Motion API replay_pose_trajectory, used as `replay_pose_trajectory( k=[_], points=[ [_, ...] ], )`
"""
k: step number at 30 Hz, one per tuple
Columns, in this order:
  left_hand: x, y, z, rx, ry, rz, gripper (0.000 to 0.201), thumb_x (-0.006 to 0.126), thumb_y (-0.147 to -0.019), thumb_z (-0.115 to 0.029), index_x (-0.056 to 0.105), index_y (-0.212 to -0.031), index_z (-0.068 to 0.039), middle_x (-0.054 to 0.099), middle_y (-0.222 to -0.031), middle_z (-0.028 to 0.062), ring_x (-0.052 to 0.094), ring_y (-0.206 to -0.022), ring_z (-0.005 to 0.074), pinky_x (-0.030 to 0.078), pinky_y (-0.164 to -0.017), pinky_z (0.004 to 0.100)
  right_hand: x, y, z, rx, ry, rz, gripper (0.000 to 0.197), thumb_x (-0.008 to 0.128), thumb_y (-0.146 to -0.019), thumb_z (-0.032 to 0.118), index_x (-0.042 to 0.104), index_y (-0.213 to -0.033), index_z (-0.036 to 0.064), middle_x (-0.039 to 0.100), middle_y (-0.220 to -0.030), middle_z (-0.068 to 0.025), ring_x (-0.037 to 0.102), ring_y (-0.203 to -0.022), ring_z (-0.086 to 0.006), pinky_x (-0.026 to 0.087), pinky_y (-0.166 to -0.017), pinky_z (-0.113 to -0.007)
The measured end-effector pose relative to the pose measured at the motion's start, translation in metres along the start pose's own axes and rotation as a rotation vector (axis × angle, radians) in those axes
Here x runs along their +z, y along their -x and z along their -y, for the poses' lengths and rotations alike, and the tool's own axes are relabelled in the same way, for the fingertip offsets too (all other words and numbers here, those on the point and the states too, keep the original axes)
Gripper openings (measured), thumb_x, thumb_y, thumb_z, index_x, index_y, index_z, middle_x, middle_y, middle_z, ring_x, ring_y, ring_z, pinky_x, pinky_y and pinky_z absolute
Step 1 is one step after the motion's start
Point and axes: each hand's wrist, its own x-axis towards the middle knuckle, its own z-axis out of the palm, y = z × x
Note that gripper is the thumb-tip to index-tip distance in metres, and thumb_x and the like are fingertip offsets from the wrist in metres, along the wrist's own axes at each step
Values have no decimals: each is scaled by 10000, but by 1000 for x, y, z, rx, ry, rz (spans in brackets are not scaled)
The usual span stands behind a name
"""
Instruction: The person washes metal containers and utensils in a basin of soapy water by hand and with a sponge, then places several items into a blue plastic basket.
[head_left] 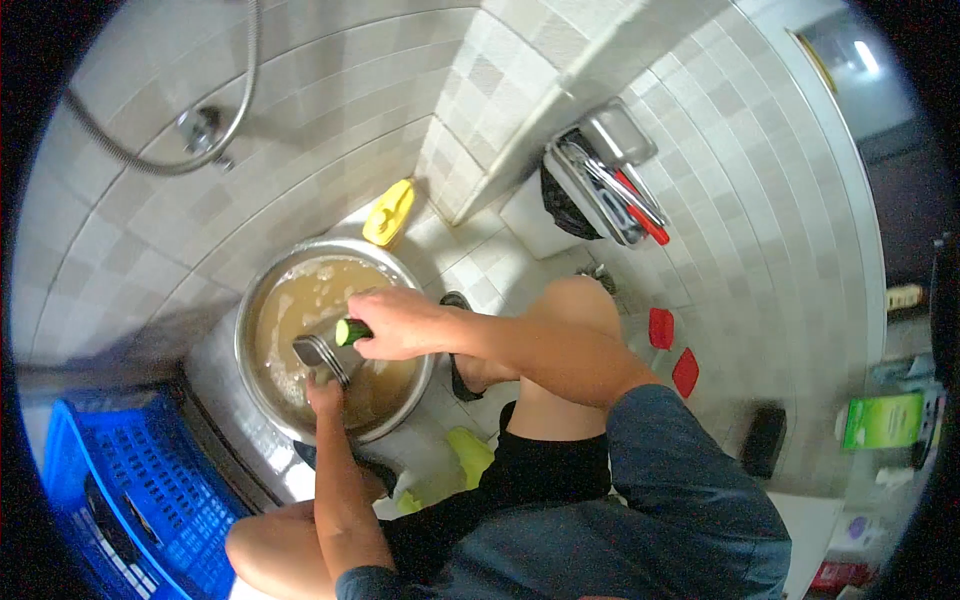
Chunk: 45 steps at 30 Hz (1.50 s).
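A wide round metal basin (243, 350) full of cloudy brown, foamy water stands on the floor in front of me. Over the water, my right hand (395, 322) is closed round a short green piece (350, 332) with a paler end; its kind I cannot make out. My left hand (325, 393), lower in the basin, grips a shiny metal piece (312, 352) with a rounded dark face and several parallel rims. The left fingers are partly hidden by it and by the water. The green piece is close above the metal piece; whether they touch I cannot tell.
At lower left is a blue plastic crate (170, 470). A yellow bottle (390, 212) stands behind the basin by the tiled wall. A wall rack (600, 190) holds utensils. A shower hose (250, 70) hangs at upper left. Two red pieces (661, 328) lie right of my knee.
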Motion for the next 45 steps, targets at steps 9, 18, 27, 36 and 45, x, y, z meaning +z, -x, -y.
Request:
replay_pose_trajectory(
  k=[9,18,27,36,45],
  points=[
    [3,-35,100,88,153,54,313,639,-782,-63,645,-1089,-6,683,-981,147,648,-863,273,524,-782,376,-10,7,13,87,-75,63,296,665,-775,222,578,-973,20,641,-853,-207,643,-823,-404,526,-695,-484],
    [27,18,-18,76,-724,-35,554,807,-659,-220,592,-1132,-29,567,-1175,116,559,-1106,279,492,-935,376,-30,27,-21,136,210,-149,308,666,-784,236,586,-987,19,633,-955,-193,637,-877,-380,525,-744,-463],
    [57,-54,87,140,-561,134,391,749,-748,-247,610,-1066,-66,620,-992,126,619,-890,314,527,-767,462,-7,28,1,78,61,7,228,561,-748,53,581,-921,-93,644,-840,-235,673,-748,-401,570,-647,-469],
    [61,-60,56,85,-507,180,320,686,-814,-252,598,-1067,-78,631,-1001,115,624,-897,308,525,-770,476,24,38,3,-20,94,-174,197,641,-704,90,614,-827,-61,628,-758,-192,675,-698,-339,550,-603,-408],
    [73,-62,49,62,-357,238,255,624,-879,-257,585,-1068,-90,641,-1009,104,629,-903,303,523,-773,491,15,51,11,-76,226,-185,251,679,-680,181,625,-816,-23,623,-767,-135,657,-686,-250,532,-589,-355]
  ],
)
